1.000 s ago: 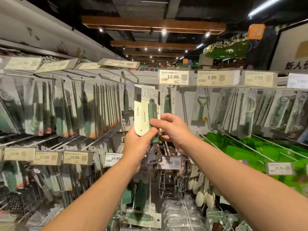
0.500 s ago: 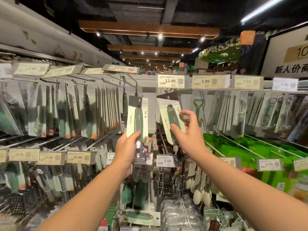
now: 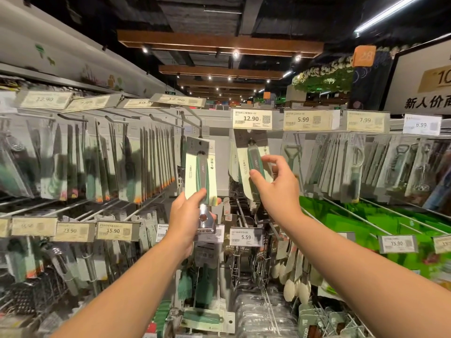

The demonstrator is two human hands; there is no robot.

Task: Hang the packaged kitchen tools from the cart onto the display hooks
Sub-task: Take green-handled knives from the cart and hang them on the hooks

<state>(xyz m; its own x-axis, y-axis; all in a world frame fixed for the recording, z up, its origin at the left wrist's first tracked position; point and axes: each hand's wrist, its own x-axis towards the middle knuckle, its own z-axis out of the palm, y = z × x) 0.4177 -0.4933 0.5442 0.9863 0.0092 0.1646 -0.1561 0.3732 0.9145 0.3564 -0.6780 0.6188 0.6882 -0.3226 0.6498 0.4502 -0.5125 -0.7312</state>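
Note:
Each hand holds one packaged kitchen tool with a green handle on a pale card. My left hand [image 3: 189,217] grips the left package [image 3: 195,174] by its lower end, where the metal tool head [image 3: 203,217] shows. That card's top sits just under a display hook [image 3: 194,119]. My right hand [image 3: 277,189] pinches the right package [image 3: 244,164] by its green handle. The dark top of this card hangs just below the 12.90 price tag [image 3: 252,119]. The cart is out of view.
Rows of hooks packed with hanging packaged utensils [image 3: 146,162] fill the left wall, and openers and peelers [image 3: 341,164] hang to the right. Price tags line the rails. Green boards [image 3: 366,223] lie lower right, and brushes and spoons [image 3: 296,286] hang below my hands.
Both hands held the packages together in the middle. They have since parted: the right hand carried one package right, under the 12.90 tag, and the left hand raised the other towards its hook.

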